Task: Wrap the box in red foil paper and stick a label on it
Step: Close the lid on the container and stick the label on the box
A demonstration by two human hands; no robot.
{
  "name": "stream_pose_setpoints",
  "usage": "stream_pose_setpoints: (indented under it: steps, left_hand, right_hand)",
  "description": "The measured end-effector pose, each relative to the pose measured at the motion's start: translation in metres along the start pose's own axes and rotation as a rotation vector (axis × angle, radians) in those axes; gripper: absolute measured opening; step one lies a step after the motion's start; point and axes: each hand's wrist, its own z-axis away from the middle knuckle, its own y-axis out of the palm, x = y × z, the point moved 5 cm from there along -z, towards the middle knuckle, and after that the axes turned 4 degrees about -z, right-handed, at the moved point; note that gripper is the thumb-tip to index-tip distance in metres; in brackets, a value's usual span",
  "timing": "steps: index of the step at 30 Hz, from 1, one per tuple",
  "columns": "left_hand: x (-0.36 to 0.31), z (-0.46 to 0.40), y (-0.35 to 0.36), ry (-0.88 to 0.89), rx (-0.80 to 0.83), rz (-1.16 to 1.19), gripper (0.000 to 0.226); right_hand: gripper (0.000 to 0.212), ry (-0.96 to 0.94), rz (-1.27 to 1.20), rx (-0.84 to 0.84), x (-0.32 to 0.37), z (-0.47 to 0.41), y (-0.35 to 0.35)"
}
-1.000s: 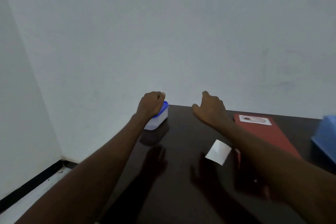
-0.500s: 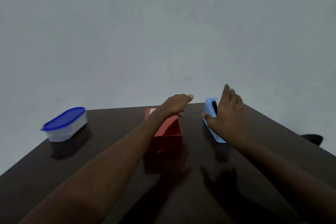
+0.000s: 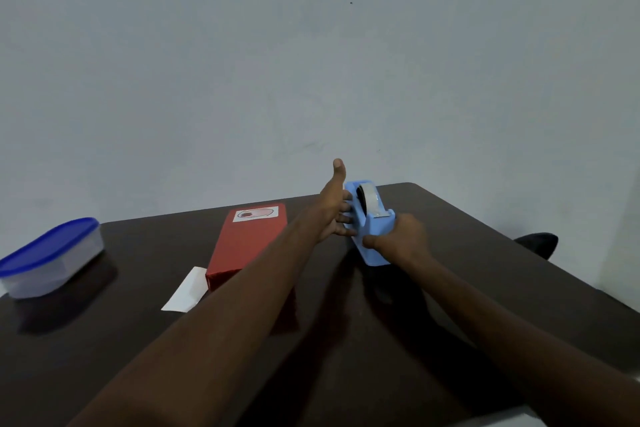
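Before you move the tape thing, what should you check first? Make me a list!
1. Red box wrapped in red paper: ok, it looks covered on the sides that show.
2. Label stuck on the box top: ok.
3. Both hands on the blue tape dispenser: ok. The left hand touches its side with its fingers, thumb up; the right hand grips its near end.
4. Tape end ready at the cutter: cannot tell.
5. White paper slip out of the way: ok, it lies left of the box.
6. Plastic tub with blue lid out of the way: ok, far left on the table.
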Motion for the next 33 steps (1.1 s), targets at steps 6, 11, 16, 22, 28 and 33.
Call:
stream_pose_setpoints:
  steps: [6,11,16,22,28,33]
  left_hand:
    - [-0.006,-0.012,0.029,0.029,0.019,0.062,0.113]
    - [-0.009,-0.026,0.073,0.050,0.050,0.096,0.112]
    - [-0.008,-0.038,0.113,0.065,0.090,0.144,0.108]
    - [-0.006,-0.049,0.142,0.046,0.160,0.148,0.099]
    - [-0.001,-0.047,0.128,0.105,0.100,-0.035,0.093]
    - [-0.022,-0.026,0.081,0.316,-0.105,-0.362,0.062]
  right_hand:
    - [0.028,-0.036,0.003,-0.074,-0.009,-0.004,-0.038]
    - [0.026,-0.031,-0.032,-0.090,-0.034,-0.014,-0.077]
    - [0.033,0.025,-0.028,-0.137,-0.067,-0.029,-0.106]
    - [0.044,0.049,-0.011,-0.096,-0.090,-0.041,-0.123]
    - [0.097,0.040,0.070,-0.022,-0.091,-0.041,-0.128]
    - [0.091,-0.287,0.362,-0.327,-0.052,-0.025,-0.132]
